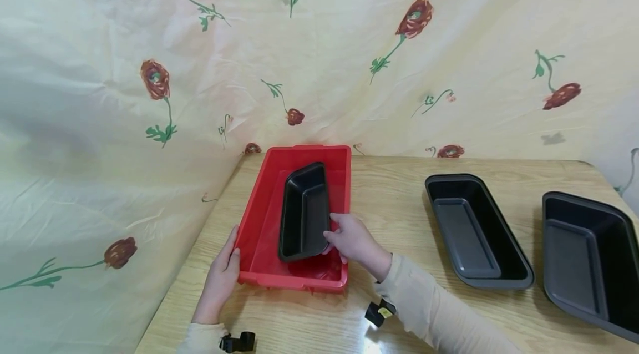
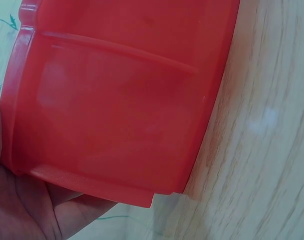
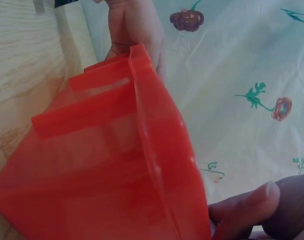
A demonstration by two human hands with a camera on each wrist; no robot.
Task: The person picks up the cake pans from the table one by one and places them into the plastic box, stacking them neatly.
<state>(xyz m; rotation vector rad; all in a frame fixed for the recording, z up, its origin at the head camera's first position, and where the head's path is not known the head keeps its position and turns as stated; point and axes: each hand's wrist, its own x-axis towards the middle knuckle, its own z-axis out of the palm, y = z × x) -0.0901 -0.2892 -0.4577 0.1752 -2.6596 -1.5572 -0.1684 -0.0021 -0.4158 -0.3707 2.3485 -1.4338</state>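
A black loaf pan [image 1: 302,210] lies inside a red plastic tray [image 1: 259,243] on the table; it looks tilted there. My right hand [image 1: 356,243] reaches over the tray's right rim and pinches the pan's right edge between thumb and fingers. In the right wrist view, the right thumb [image 3: 257,205] shows just past the red rim [image 3: 167,165]. My left hand [image 1: 219,273] rests against the outside of the tray's near left corner, fingers along the wall. The left wrist view shows that hand [image 2: 26,205] beside the tray's outer wall [image 2: 116,110].
Two more dark loaf pans stand on the right of the wooden table [image 1: 394,198]: a narrower one [image 1: 466,237] and a larger one [image 1: 574,265] at the edge of view. A flowered cloth [image 1: 319,65] hangs behind and to the left.
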